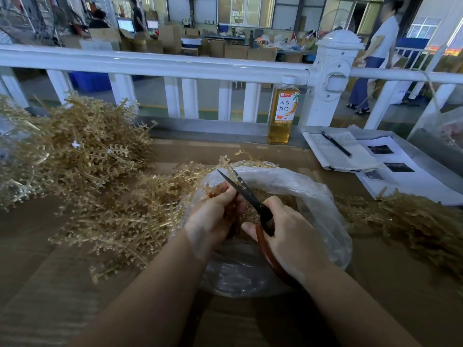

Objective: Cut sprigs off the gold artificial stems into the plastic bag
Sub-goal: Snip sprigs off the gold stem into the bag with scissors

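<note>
1. My left hand [213, 216] pinches a gold artificial stem [226, 162] over the bag's mouth — knobbly, branching plastic, its tip poking up past my fingers.
2. My right hand [288, 231] grips the scissors [246, 194] by their reddish-brown loop handles; the dark, narrow blades sit nearly closed against the stem.
3. The plastic bag [300, 186] lies crinkled and translucent on the brown table [37, 246], cut gold bits heaped inside.
4. Uncut stems [82, 156] pile in a bristly tangle to my left — a second heap [413, 221] sits right.
5. A bottle [283, 111] of amber drink stands by the white railing [175, 63].
</note>
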A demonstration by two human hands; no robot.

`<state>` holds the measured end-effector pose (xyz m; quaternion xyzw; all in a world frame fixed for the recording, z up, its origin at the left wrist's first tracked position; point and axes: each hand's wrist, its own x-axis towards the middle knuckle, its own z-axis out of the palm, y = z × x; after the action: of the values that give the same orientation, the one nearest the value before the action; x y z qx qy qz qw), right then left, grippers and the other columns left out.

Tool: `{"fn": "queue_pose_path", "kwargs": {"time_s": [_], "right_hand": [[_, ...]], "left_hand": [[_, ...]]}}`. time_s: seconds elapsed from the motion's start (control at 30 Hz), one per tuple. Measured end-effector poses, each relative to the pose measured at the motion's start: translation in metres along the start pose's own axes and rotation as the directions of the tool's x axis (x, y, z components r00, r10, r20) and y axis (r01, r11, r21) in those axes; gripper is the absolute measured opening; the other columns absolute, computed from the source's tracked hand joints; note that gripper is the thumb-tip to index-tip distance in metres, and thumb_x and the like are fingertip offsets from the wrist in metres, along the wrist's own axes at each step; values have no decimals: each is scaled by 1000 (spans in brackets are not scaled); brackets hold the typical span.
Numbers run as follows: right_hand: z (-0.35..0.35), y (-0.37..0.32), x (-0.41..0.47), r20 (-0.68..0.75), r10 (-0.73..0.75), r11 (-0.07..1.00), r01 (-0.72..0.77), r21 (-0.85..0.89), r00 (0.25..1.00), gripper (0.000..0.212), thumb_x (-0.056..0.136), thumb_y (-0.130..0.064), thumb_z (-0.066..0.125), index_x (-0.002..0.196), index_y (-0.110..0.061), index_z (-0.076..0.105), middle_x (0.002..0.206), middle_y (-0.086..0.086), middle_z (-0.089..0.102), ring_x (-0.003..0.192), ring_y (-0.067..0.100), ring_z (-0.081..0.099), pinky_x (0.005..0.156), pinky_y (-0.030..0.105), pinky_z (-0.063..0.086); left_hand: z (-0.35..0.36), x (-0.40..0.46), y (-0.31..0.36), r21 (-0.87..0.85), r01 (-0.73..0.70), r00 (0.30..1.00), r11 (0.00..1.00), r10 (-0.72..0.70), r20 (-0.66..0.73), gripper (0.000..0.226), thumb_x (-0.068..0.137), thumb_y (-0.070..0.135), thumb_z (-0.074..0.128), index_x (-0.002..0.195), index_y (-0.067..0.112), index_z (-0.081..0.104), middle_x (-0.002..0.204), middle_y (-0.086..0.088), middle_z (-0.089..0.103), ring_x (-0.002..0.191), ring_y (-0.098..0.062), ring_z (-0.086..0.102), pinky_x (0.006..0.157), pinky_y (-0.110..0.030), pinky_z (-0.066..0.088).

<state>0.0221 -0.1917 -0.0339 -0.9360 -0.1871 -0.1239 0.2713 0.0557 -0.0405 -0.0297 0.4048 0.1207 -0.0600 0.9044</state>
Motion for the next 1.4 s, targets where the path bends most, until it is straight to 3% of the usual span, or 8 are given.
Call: {"fn": "queue_pose_path", "kwargs": {"time_s": [0.13,0.4,0.57,0.8,1.03,1.17,1.3,1.4], "right_hand": [[1,-3,3,-7,4,999,-4,32,1000,34,84,-62,52,89,-32,39,76,-10,50,73,7,48,58,13,30],[-1,-5,5,-16,-8,1000,8,8,1000,35,87,-61,50,95,-29,40,68,-12,50,63,8,48,52,8,27],[-3,-6,5,-27,-10,1000,10,2,1000,39,87,-60,51,99,-24,48,66,-13,51,58,5,48,49,11,33],[-3,-3,2,-27,7,1000,-6,15,1000,39,85,-63,45,94,-25,44,67,-9,56,63,9,58,61,27,50],[-3,-5,0,-52,-11,1000,11,8,999,39,83,-66,41,90,-28,41,63,-11,49,58,0,49,51,13,32],[-4,-6,3,-52,2,1000,0,21,999,37,86,-61,49,93,-25,44,68,-9,54,61,4,51,51,12,32],[-7,-7,3,-38,10,999,-8,41,999,37,88,-58,53,99,-23,48,67,-12,53,60,5,51,51,10,34],[-7,-7,3,-34,10,999,-9,36,999,38,88,-58,51,102,-24,49,63,-15,50,55,-4,48,49,7,35]], "left_hand": [[-2,0,1,22,2,997,1000,-3,79,21,95,6,47,79,12,57,71,-3,56,60,-11,55,68,-25,45],[-3,3,1,19,36,996,999,-37,77,15,94,10,50,81,13,57,61,1,55,55,-8,54,61,-21,49],[-2,0,1,17,27,996,999,-29,81,18,94,9,51,78,13,57,63,0,56,58,-9,55,69,-24,47],[3,-4,4,-41,3,1000,999,-2,27,10,90,17,56,82,12,62,61,5,61,55,-6,58,72,-26,47],[2,-2,2,5,18,999,1000,-19,38,15,90,4,55,78,11,57,60,2,59,53,-8,59,73,-25,47],[2,-4,2,36,12,998,999,-14,55,31,86,0,56,58,13,63,61,-1,60,55,-10,59,72,-26,49],[2,-4,3,27,31,999,999,-32,42,17,84,0,56,70,9,59,59,0,60,52,-9,60,72,-26,49],[3,-4,3,29,40,999,999,-41,11,16,86,-1,54,74,8,59,58,0,62,52,-10,61,69,-25,50]]}}
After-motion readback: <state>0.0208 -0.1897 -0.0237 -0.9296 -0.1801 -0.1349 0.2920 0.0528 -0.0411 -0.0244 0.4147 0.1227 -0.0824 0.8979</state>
